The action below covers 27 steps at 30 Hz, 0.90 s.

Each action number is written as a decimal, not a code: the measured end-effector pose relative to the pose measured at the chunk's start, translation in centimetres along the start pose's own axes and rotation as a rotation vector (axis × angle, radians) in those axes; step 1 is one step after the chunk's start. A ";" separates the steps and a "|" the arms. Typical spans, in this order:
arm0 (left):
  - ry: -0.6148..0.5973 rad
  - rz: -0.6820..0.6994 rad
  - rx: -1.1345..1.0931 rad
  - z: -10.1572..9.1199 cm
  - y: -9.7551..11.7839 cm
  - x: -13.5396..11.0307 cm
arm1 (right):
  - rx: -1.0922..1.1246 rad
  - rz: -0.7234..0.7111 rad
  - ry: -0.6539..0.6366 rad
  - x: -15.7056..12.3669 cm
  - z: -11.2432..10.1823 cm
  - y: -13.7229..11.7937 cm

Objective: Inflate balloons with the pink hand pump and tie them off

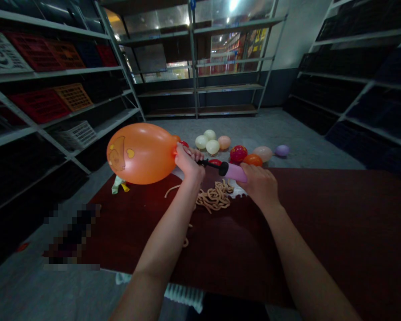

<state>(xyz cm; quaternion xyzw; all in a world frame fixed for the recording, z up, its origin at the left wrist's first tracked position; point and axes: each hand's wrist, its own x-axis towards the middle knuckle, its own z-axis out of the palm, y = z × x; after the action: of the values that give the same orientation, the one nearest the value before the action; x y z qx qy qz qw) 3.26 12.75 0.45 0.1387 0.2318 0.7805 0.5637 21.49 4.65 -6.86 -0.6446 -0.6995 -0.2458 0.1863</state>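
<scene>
A large inflated orange balloon (143,154) with a printed cartoon figure points left above the table. My left hand (189,160) is closed around its neck, where the black nozzle end of a hand balloon pump (235,172) meets it; the exact join is hidden by my fingers. The pump's barrel is pink, and my right hand (262,185) is wrapped round it. Below my hands, a tangled heap of tan cord (217,196) lies on the dark red-brown table (321,223). Uninflated balloons (119,185), pale green and yellow, rest by the table's left edge.
Beyond the table several inflated balloons lie on the floor: white ones (201,142), a red one (238,154), an orange one (253,160) and a purple one (282,150). Metal shelves (197,89) stand behind, with crates (73,96) on the left racks. A pixelated patch covers the table's left corner.
</scene>
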 end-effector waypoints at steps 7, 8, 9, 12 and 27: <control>-0.002 0.135 0.090 -0.5 3.3 2.6 | -0.091 0.026 0.078 -0.1 0.3 2.9; 0.001 0.143 0.087 -0.6 3.5 2.7 | -0.090 0.019 0.085 -0.1 0.3 3.0; 0.008 0.146 0.069 -0.6 3.7 2.7 | -0.084 0.006 0.089 -0.2 0.3 3.0; 0.021 0.133 0.000 -0.3 3.6 2.3 | -0.041 -0.019 0.088 -0.5 0.0 3.0; -0.036 -0.046 -0.001 0.7 -3.4 -3.2 | 0.015 -0.008 -0.040 -0.1 -0.8 -0.8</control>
<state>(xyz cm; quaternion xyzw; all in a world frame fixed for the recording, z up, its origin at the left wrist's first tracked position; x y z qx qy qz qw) 7.43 10.73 -0.61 0.1473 0.2245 0.7649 0.5856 20.67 4.05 -6.37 -0.6454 -0.7074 -0.2281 0.1761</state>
